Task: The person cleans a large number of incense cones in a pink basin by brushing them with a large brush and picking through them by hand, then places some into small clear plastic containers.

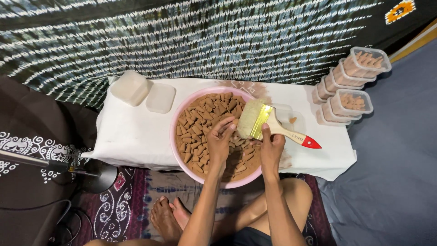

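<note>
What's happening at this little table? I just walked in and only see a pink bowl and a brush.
A person sits cross-legged at a low table covered with a white cloth. The right hand holds a wide paintbrush over a pink basin full of small brown cones. The left hand reaches into the cones, fingertips near the bristles. Stacked clear lidded tubs of similar cones sit at the table's right end, and two closed whitish tubs at its back left.

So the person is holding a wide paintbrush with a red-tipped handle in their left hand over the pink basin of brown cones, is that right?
Not quite. The head view shows the paintbrush in the right hand, not the left. The left hand reaches among the brown cones. The rest holds: the handle has a red tip and the brush is over the pink basin.
</note>
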